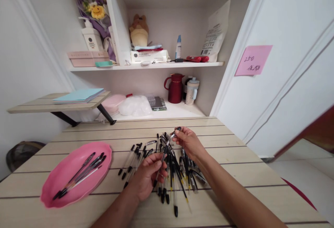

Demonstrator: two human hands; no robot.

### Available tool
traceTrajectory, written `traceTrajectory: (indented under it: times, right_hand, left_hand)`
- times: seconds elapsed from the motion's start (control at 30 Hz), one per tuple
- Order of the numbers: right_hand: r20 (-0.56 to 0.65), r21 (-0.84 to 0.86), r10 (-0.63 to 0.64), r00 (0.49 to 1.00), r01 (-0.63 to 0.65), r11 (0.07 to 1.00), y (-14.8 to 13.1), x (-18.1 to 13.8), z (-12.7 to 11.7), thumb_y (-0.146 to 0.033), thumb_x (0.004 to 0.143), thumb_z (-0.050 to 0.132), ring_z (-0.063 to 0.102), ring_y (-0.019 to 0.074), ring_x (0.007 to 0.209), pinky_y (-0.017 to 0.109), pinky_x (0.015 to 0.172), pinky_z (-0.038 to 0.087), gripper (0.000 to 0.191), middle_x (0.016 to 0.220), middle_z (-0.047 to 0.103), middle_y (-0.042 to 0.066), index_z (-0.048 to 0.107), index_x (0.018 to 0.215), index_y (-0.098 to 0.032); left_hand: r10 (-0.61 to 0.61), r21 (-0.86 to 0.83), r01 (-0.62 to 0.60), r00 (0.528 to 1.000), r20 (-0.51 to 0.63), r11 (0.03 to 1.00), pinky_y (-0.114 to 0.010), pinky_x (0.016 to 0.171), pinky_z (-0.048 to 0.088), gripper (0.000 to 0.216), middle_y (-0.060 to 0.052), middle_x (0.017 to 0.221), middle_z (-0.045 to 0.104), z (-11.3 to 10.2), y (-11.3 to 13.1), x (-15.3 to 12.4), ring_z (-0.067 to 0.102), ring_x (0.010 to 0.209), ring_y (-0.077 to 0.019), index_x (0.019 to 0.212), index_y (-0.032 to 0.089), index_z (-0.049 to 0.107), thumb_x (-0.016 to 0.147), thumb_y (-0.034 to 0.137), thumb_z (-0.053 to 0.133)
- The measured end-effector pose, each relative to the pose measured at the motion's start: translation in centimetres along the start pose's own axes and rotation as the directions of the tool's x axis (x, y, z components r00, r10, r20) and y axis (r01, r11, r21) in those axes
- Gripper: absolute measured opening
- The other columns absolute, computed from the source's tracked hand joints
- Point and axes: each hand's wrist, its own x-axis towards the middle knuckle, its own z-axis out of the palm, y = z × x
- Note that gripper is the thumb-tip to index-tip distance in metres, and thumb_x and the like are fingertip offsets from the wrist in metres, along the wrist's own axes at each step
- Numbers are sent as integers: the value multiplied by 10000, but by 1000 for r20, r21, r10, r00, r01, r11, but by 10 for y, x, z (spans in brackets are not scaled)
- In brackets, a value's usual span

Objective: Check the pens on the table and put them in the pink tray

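Note:
My left hand (pixel 149 175) is closed around a pen (pixel 165 152), which tilts with its tip up and to the right. Between the thumb and fingers of my right hand (pixel 190 143) is a pen cap (pixel 177 130), clear with a black end. The cap lies in line with the pen's tip; whether the two touch, I cannot tell. Below and around both hands spreads a pile of pen parts: clear barrels with black ends (pixel 175 200), dark refills with yellow marks (pixel 185 194) and loose caps (pixel 150 142). My left hand hides some of them.
On the left of the slatted table (pixel 227 200) stands a pink tray (pixel 104 148) with several pens in it. A small raised shelf (pixel 28 104) bears blue paper (pixel 79 95). Behind the table, a white cabinet holds a red jug (pixel 175 89) and a cup (pixel 191 92).

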Motion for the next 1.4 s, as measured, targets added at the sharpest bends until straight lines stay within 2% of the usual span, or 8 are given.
traceTrajectory:
  times: [0.2, 0.4, 0.5, 0.77, 1.0, 1.2, 1.3, 1.4]
  right_hand:
    - [75, -85, -27, 997, 34, 996, -3, -8, 10, -361, 590, 689, 505, 75, 485, 188, 446, 325, 304, 572, 556, -28, 533, 760, -163]
    - [168, -168, 42, 985, -14, 986, 3, -15, 20, -365, 542, 712, 455, 70, 443, 200, 444, 323, 319, 494, 491, -61, 526, 707, -166]
    - [194, -191, 60, 979, -23, 981, 8, -18, 23, -376, 573, 687, 419, 62, 430, 199, 445, 314, 286, 472, 482, -61, 501, 634, -167]
    - [184, -259, 71, 980, -21, 966, 15, -20, 25, -395, 585, 669, 382, 61, 409, 199, 425, 274, 297, 443, 490, -53, 477, 571, -169]
    - [162, -263, 53, 985, -9, 965, 14, -24, 33, -381, 578, 667, 401, 66, 424, 206, 446, 311, 279, 446, 451, -63, 480, 572, -174]
    - [158, -321, 37, 987, 16, 947, 17, -24, 33, -391, 627, 626, 419, 72, 428, 205, 446, 310, 271, 449, 447, -62, 468, 583, -175]
    - [171, -386, 20, 985, 49, 921, 17, -24, 31, -388, 646, 617, 410, 70, 420, 205, 442, 307, 287, 445, 432, -65, 436, 567, -180]
    - [224, -428, 16, 974, 84, 900, 13, -24, 29, -390, 649, 620, 430, 76, 435, 208, 446, 321, 257, 485, 452, -60, 474, 621, -180]
  left_hand:
    - [11, 31, -11, 1000, -15, 999, -165, 380, 324, 288, -4, 686, 586, 1, 0, 0, 524, 488, -78, 917, 165, 572, 656, 259, 649]
    - [78, 44, -75, 995, -59, 996, -161, 377, 298, 292, -10, 669, 590, 1, 0, 2, 493, 450, -61, 896, 153, 591, 630, 248, 669]
    - [119, 57, -113, 988, -102, 992, -159, 366, 274, 301, -14, 665, 595, 0, 0, 3, 480, 436, -55, 886, 144, 605, 610, 235, 682]
    - [145, 69, -134, 973, -178, 989, -156, 347, 247, 298, -23, 632, 614, 0, -1, 2, 466, 410, -51, 851, 130, 632, 571, 206, 698]
    - [177, 115, -155, 958, -224, 981, -156, 339, 227, 323, -37, 620, 631, -1, 1, 3, 475, 398, -62, 849, 123, 631, 547, 207, 709]
    - [173, 138, -149, 968, -180, 979, -158, 360, 245, 302, -11, 636, 607, -5, 0, 4, 469, 413, -58, 870, 150, 600, 589, 227, 678]
    - [197, 229, -168, 974, -110, 959, -172, 390, 278, 288, 15, 609, 564, -5, -1, 4, 456, 423, -60, 914, 171, 601, 645, 270, 630]
    - [298, 468, -232, 952, -70, 852, -191, 426, 300, 255, 28, 546, 517, -4, 7, 3, 428, 426, -71, 899, 177, 637, 691, 311, 576]
